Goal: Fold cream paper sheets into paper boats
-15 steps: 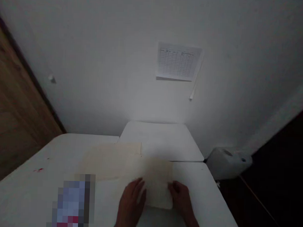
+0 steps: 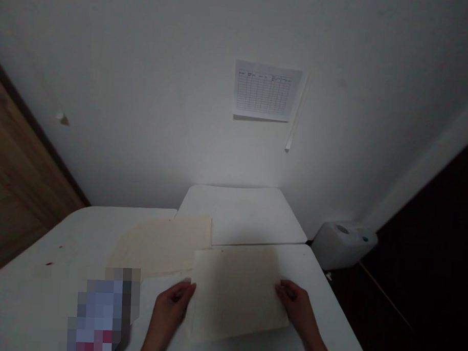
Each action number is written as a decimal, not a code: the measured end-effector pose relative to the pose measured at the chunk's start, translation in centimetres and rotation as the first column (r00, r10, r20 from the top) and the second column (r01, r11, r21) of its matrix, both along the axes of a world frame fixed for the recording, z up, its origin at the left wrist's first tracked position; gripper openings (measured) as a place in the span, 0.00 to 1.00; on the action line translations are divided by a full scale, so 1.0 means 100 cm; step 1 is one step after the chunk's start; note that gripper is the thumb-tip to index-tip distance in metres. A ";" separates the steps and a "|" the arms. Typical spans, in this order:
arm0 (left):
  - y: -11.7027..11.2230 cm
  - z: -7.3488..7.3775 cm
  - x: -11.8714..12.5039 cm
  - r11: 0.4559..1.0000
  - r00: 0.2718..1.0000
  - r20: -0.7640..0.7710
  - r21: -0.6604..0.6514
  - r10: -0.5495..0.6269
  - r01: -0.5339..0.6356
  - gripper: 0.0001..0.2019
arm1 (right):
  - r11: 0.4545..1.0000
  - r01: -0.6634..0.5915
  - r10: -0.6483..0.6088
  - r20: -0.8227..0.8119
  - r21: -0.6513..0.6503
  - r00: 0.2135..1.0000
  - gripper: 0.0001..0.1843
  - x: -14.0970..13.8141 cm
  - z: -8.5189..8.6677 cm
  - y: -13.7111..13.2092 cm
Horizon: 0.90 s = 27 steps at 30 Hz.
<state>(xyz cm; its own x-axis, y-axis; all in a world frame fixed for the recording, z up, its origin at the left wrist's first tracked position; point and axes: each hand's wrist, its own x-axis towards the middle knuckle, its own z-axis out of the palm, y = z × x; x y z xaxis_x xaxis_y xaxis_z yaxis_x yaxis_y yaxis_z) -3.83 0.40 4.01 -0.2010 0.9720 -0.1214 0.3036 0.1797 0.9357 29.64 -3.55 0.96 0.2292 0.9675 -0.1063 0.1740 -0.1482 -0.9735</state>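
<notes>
Firstly, one cream sheet (image 2: 235,293), roughly rectangular, at the front of the white table (image 2: 298,260), spread between two bare hands.

Left hand (image 2: 168,306): narrow, thumb and fingers drawn together in a pinch on the sheet's left edge. Right hand (image 2: 296,301): likewise narrow, pinching the right edge, the remaining fingers curled (whether the sheet lies flat or is slightly raised cannot be told).

Second cream sheet (image 2: 158,247): on the table, beyond and to the left of the first, its left end rounded.

Pixelated object (image 2: 98,314): near left, details masked.

Printed chart (image 2: 263,92): on the wall.
</notes>
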 end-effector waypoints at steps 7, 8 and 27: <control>-0.009 0.001 0.004 0.999 0.999 0.029 -0.016 -0.031 0.032 0.27 | 0.999 0.053 -0.053 0.051 0.000 0.997 0.24 0.003 -0.012 -0.020; -0.009 0.000 0.005 0.999 0.999 0.021 -0.017 -0.033 0.033 0.27 | 0.998 0.058 -0.058 0.057 0.006 0.997 0.25 0.004 -0.014 -0.022; -0.012 -0.008 0.051 0.964 0.965 0.067 -0.071 -0.252 0.257 0.28 | 0.866 0.201 -0.393 0.375 0.458 0.840 0.17 -0.045 0.005 -0.045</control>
